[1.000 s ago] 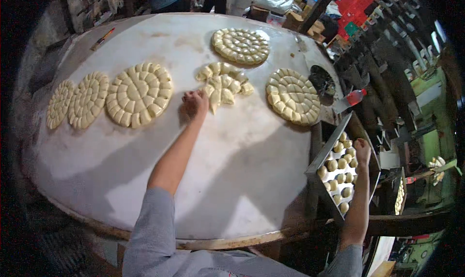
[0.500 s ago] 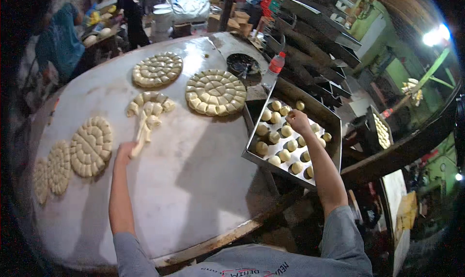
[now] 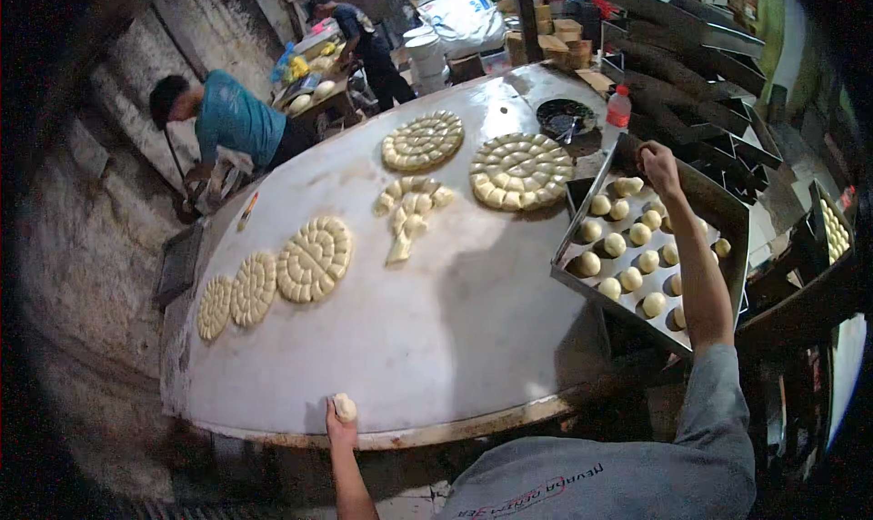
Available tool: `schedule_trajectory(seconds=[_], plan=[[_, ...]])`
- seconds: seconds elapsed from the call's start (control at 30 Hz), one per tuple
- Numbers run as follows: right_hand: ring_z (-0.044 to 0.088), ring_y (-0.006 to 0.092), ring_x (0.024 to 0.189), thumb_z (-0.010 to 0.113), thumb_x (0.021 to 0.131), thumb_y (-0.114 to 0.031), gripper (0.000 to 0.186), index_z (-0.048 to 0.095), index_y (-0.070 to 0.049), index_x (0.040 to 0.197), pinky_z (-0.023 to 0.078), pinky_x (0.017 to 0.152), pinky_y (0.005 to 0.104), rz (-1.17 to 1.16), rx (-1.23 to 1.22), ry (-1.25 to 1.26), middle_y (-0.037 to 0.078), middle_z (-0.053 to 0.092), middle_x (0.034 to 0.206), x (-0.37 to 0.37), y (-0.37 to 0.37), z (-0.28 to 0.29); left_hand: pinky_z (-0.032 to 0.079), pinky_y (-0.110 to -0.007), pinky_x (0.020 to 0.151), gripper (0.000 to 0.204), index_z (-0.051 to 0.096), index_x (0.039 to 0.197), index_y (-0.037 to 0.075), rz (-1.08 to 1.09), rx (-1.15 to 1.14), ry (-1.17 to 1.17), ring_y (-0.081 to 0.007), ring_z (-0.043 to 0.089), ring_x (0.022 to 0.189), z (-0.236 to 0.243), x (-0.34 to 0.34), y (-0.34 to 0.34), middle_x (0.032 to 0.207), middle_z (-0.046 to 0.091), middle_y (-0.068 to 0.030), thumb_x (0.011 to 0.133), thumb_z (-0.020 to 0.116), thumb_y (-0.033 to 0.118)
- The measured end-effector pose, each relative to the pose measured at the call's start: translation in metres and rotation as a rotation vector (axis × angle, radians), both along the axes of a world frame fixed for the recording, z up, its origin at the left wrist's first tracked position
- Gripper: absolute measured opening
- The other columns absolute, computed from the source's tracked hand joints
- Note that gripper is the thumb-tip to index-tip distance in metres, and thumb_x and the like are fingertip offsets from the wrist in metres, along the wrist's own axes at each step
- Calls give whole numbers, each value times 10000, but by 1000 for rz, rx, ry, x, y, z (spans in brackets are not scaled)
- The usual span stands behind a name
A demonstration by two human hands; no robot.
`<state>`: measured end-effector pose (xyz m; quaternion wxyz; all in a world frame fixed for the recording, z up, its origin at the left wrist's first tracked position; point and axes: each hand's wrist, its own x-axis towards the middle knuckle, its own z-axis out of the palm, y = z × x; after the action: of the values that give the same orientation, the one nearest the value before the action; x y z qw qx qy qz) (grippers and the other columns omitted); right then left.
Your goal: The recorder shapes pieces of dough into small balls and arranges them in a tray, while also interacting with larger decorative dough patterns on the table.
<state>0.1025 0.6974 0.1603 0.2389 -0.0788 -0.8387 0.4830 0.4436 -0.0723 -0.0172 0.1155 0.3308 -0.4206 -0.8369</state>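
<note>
At the table's near edge, my left hand (image 3: 340, 427) is closed around a pale lump of dough (image 3: 344, 407). My right hand (image 3: 658, 167) is closed at the far rim of a deep metal baking tray (image 3: 582, 282) and appears to grip it. Rows of round dough balls (image 3: 640, 234) sit in the tray, with gaps between many of them. A loose pile of cut dough pieces (image 3: 410, 218) lies mid-table, its tail pointing toward me. Beyond it are two scored dough rounds, one larger (image 3: 521, 171) and one farther back (image 3: 423, 141). Several flatter scored rounds (image 3: 315, 258) line the left side.
A plastic bottle with a red label (image 3: 617, 118) and a dark round pan (image 3: 566, 120) stand at the far right of the table (image 3: 382, 356). Stacked metal trays (image 3: 700, 74) rise behind. One person in teal (image 3: 238, 120) bends beyond the left edge; another (image 3: 364, 47) stands farther back.
The view has swung left, bringing the co-workers into sight. My left hand has left the dough pile for the table's near edge. My right hand has gone from among the balls to the tray's far rim.
</note>
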Motion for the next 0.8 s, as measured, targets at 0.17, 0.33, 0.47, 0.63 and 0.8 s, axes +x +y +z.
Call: schedule_trajectory(seconds=[0.17, 0.33, 0.47, 0.63, 0.8], plan=[[576, 392, 792, 499, 806, -162, 180, 599, -20, 853, 462, 683, 431, -135, 653, 215, 210, 598, 814, 4, -72, 23, 472, -320, 698, 220, 594, 980, 27, -54, -598, -57, -164, 574, 781, -1, -17, 19, 889, 607, -56, 867, 571, 215], [591, 319, 924, 548, 797, -412, 391, 609, -116, 1046, 438, 831, 429, -96, 891, -620, 157, 629, 1008, -11, -101, -81, 448, -310, 634, 208, 593, 850, -42, -202, -1306, -9, -166, 546, 675, 10, -4, 36, 720, 592, -97, 784, 638, 150], [576, 369, 879, 599, 751, -187, 186, 551, -61, 879, 451, 763, 459, -190, 815, -240, 204, 609, 881, 12, -42, -105, 450, -318, 608, 191, 582, 776, -30, -361, -1146, 92, -164, 556, 651, 4, -15, 40, 676, 593, -95, 792, 631, 154], [593, 386, 821, 512, 777, -144, 129, 557, -28, 814, 452, 697, 460, -389, 514, 47, 206, 622, 824, 21, -84, -15, 428, -319, 559, 210, 566, 731, -24, -307, -1192, 122, -175, 530, 583, 12, -26, 32, 622, 561, -114, 792, 623, 169], [591, 345, 898, 550, 749, -156, 296, 601, -73, 1028, 462, 784, 411, -176, 866, -160, 189, 629, 929, 13, -1, -52, 392, -319, 496, 220, 534, 683, -18, -228, -1233, 260, -185, 493, 523, 7, -56, 48, 572, 516, -121, 785, 606, 164]])
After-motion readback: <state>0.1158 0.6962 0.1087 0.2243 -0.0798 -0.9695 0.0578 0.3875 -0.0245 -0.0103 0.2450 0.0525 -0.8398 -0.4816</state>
